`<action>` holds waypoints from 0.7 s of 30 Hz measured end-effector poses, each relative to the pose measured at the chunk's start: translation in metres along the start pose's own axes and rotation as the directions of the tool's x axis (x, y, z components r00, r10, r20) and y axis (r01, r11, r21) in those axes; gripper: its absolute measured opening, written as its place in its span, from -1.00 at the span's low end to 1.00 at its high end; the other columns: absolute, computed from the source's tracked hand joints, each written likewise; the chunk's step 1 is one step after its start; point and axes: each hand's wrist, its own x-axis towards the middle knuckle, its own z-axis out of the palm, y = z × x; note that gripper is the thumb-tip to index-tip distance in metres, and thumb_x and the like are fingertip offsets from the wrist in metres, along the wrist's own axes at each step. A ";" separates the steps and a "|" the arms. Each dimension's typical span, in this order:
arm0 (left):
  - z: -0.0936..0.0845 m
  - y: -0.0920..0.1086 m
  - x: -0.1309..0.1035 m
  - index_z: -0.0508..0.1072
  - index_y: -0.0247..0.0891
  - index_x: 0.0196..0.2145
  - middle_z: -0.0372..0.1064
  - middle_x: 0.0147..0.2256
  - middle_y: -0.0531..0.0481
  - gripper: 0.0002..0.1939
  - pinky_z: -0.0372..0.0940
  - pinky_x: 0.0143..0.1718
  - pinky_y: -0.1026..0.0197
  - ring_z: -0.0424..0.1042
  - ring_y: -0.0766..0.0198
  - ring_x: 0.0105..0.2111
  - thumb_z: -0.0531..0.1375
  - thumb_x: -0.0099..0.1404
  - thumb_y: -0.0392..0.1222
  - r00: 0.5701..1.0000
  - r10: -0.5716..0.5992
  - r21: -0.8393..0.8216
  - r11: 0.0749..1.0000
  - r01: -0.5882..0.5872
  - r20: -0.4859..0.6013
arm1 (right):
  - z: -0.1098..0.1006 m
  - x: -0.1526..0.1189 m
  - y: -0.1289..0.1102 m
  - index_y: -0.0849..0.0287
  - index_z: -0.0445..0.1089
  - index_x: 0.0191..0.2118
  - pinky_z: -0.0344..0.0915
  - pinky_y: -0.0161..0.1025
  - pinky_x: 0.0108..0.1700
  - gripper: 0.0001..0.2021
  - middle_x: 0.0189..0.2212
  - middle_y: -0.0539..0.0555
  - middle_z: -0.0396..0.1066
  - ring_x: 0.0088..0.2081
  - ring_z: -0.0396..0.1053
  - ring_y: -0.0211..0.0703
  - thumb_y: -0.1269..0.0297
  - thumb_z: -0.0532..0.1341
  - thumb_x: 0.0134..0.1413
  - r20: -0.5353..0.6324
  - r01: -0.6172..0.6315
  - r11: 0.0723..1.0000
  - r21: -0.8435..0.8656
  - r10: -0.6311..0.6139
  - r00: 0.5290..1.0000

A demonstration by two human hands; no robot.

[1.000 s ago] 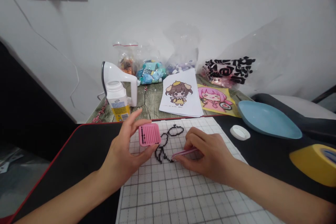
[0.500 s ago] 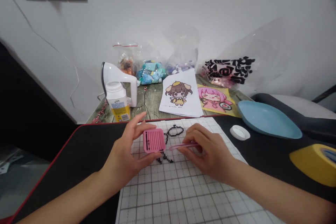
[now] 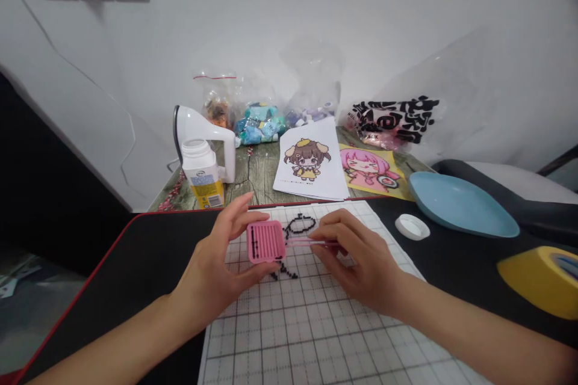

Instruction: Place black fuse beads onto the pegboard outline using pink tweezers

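Between its thumb and fingers, my left hand [image 3: 215,264] holds a small pink ribbed tray [image 3: 266,242] with black beads in its left grooves and along its lower edge. Pink tweezers [image 3: 300,242] are pinched in my right hand [image 3: 354,252], their tips pointing left beside the tray's right edge. Whether the tips hold a bead is too small to tell. Under both hands lies a white gridded board [image 3: 280,337]. On it, black beads [image 3: 301,224] form an oval outline, and more black beads trail below the tray, which hides part of them.
Behind the board stand a white bottle [image 3: 202,174], a white handled appliance [image 3: 203,126], a printed picture sheet [image 3: 309,162] and bead bags [image 3: 261,125]. To the right are a white cap [image 3: 412,227], a blue dish [image 3: 463,204] and a yellow roll [image 3: 537,283].
The tweezers have turned level and their tips have moved slightly up and left, near the tray's edge. My right hand has risen a little. My left hand and the tray are nearly still.
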 end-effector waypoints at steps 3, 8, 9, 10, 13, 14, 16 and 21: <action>0.000 0.001 -0.002 -0.02 0.05 0.26 0.44 0.02 -0.05 -0.13 0.31 0.14 -0.03 0.45 0.11 0.05 0.38 0.14 -0.04 0.999 0.037 -0.013 0.999 -0.036 0.037 | 0.000 0.001 0.000 0.14 0.28 -0.07 0.35 -0.36 -0.43 -0.85 -0.23 0.08 0.28 -0.37 0.33 -0.32 0.40 0.09 0.27 0.029 0.039 0.999 0.024 -0.040 0.999; 0.001 0.003 -0.007 -0.05 0.11 0.28 0.47 -0.01 -0.03 -0.08 0.35 0.10 -0.06 0.47 0.05 0.03 0.39 0.13 -0.04 0.995 0.050 0.005 0.999 -0.050 0.083 | -0.001 0.004 -0.002 0.14 0.27 -0.04 0.42 -0.31 -0.36 -0.83 -0.24 0.08 0.28 -0.30 0.36 -0.26 0.41 0.05 0.29 0.077 0.107 0.994 0.011 -0.108 0.991; 0.002 0.003 -0.007 -0.05 0.11 0.29 0.48 -0.01 -0.04 -0.08 0.36 0.09 -0.07 0.47 0.02 0.04 0.39 0.12 -0.03 0.996 0.047 -0.002 0.999 -0.047 0.081 | -0.002 0.004 -0.003 0.13 0.26 -0.04 0.43 -0.30 -0.34 -0.82 -0.24 0.08 0.28 -0.29 0.36 -0.26 0.42 0.04 0.29 0.089 0.113 0.994 0.012 -0.114 0.989; 0.003 0.003 -0.008 -0.04 0.11 0.29 0.48 -0.01 -0.05 -0.07 0.37 0.08 -0.08 0.46 0.00 0.05 0.39 0.11 -0.02 0.996 0.040 -0.011 0.999 -0.040 0.076 | -0.002 0.004 -0.003 0.13 0.26 -0.02 0.44 -0.29 -0.33 -0.81 -0.23 0.09 0.29 -0.29 0.37 -0.25 0.43 0.03 0.30 0.103 0.117 0.993 0.016 -0.118 0.988; 0.005 0.004 -0.008 -0.04 0.15 0.29 0.48 -0.01 -0.03 -0.05 0.37 0.07 -0.10 0.44 -0.04 0.07 0.40 0.10 -0.03 0.997 0.047 -0.024 0.999 -0.046 0.069 | -0.002 0.004 -0.003 0.14 0.23 0.01 0.47 -0.27 -0.28 -0.78 -0.20 0.12 0.29 -0.25 0.39 -0.23 0.45 0.01 0.29 0.148 0.126 0.992 0.026 -0.129 0.981; 0.005 0.003 -0.008 -0.05 0.17 0.29 0.49 -0.01 -0.02 -0.04 0.38 0.07 -0.10 0.44 -0.03 0.07 0.41 0.10 -0.03 0.995 0.064 -0.023 0.998 -0.063 0.075 | -0.002 0.004 -0.003 0.15 0.23 0.01 0.47 -0.26 -0.26 -0.77 -0.19 0.13 0.29 -0.23 0.39 -0.23 0.45 0.01 0.30 0.162 0.127 0.991 0.028 -0.130 0.978; 0.005 0.002 -0.008 -0.08 0.20 0.29 0.49 -0.01 0.00 -0.03 0.38 0.07 -0.10 0.45 -0.03 0.07 0.41 0.10 -0.05 0.993 0.088 -0.013 0.996 -0.087 0.083 | -0.002 0.003 -0.002 0.15 0.22 0.02 0.48 -0.25 -0.24 -0.77 -0.18 0.13 0.30 -0.22 0.40 -0.22 0.45 0.00 0.30 0.182 0.122 0.992 0.025 -0.125 0.975; 0.003 0.000 -0.006 -0.12 0.20 0.30 0.48 0.00 -0.01 0.00 0.42 0.03 -0.04 0.46 -0.01 0.05 0.41 0.10 -0.08 0.988 0.102 0.011 0.995 -0.104 0.114 | -0.002 0.003 -0.001 0.16 0.23 0.01 0.48 -0.26 -0.26 -0.78 -0.19 0.14 0.32 -0.23 0.42 -0.22 0.44 0.00 0.31 0.192 0.136 0.991 0.002 -0.134 0.972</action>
